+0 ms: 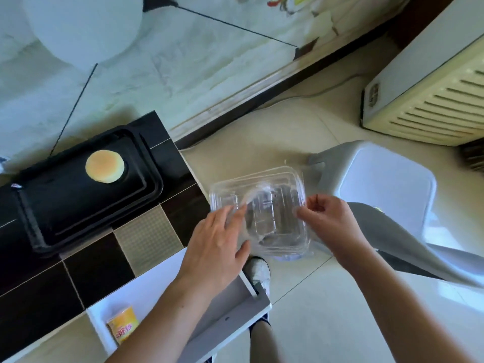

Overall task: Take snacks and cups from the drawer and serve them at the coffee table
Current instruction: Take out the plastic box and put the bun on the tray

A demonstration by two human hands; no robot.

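Observation:
A clear plastic clamshell box (272, 197) is held in the air above the floor, between both hands. My left hand (217, 242) grips its left side with fingers spread over the lid. My right hand (327, 218) pinches its right edge. The box looks empty. A round yellow cake (104, 166) lies on a black tray (65, 218) on the black-and-beige tiled table top. Below my left forearm a white drawer (230, 310) stands pulled out, with a yellow snack packet (123, 328) inside.
A grey plastic stool (379, 184) stands on the pale floor at the right. A cream ribbed appliance (432, 100) stands at the upper right. My shoe (259, 271) shows under the box. A wall runs along the back.

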